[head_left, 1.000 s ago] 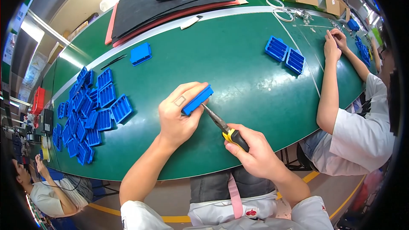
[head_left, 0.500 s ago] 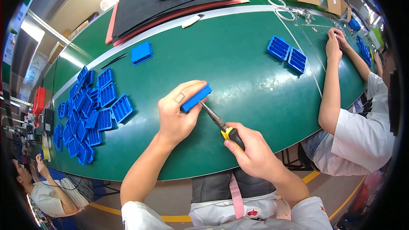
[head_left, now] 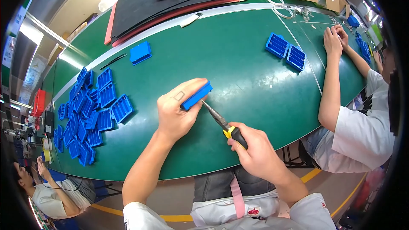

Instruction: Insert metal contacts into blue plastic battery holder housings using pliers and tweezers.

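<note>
A blue plastic battery case (head_left: 197, 96), seen edge-on and tilted, is gripped in my left hand (head_left: 175, 110) over the middle of the table. My right hand (head_left: 257, 149) is wrapped round the yellow-and-black handles of a pair of needle-nose pliers (head_left: 218, 118). The pliers' tips meet the near side of the case, close to my left thumb; what lies between the jaws is too small to tell. To the left lies a heap of open blue battery cases (head_left: 85, 117). One blue case (head_left: 140, 53) lies flat side up beyond it, and another, opened out (head_left: 285, 52), lies at the right.
Black tweezers (head_left: 113, 61) lie near the far case. Black sheets (head_left: 170, 6) with a dark tray on top are stacked at the back. White rings (head_left: 283, 11) and small metal parts sit at back right. A co-worker's hands (head_left: 334, 40) are over the table's right side.
The pliers and my right hand have shifted very slightly to the right. My left hand keeps its hold on the case. The co-worker's hands at the right have moved a little.
</note>
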### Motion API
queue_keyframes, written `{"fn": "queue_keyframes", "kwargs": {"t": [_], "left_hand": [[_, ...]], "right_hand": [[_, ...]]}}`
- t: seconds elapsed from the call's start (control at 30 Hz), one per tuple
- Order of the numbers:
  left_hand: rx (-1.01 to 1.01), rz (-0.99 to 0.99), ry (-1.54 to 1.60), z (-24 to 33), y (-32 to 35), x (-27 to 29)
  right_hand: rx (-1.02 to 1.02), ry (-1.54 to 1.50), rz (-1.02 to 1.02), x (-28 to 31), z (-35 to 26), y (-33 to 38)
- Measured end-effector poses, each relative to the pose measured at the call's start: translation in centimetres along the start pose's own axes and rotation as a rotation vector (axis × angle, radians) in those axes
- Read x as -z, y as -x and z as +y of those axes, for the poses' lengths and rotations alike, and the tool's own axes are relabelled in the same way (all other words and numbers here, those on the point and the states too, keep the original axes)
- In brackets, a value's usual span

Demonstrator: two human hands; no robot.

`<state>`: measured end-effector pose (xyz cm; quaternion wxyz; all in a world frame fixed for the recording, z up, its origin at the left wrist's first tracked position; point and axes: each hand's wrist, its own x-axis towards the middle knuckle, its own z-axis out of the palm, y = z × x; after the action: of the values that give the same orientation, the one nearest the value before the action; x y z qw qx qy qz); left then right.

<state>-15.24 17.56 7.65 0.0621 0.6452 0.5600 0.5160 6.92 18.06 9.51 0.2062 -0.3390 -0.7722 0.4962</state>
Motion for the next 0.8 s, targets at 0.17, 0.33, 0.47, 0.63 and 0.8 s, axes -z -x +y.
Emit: {"fn": "queue_keyframes", "kwargs": {"t": [0.17, 0.33, 0.47, 0.63, 0.8], "left_hand": [[0.003, 0.041, -0.009, -0.2, -0.2, 0.3], [-0.076, 0.037, -0.053, -0.2, 0.1, 0.1], [-0.068, 0.055, -0.062, 0.1, 0.1, -0.1], [-0.072, 0.069, -0.062, 0.2, 0.2, -0.5], [-0.088, 0.080, -0.076, -0.1, 0.2, -0.4]], "right_hand": [[-0.020, -0.029, -0.023, 0.4, -0.3, 0.3], [0.010, -0.052, -0.049, -0.1, -0.5, 0.4], [0.052, -0.013, -0.035, -0.5, -0.4, 0.4], [0.067, -0.011, -0.025, -0.7, -0.4, 0.2], [0.078, -0.011, -0.015, -0.9, -0.4, 0.0]]}}
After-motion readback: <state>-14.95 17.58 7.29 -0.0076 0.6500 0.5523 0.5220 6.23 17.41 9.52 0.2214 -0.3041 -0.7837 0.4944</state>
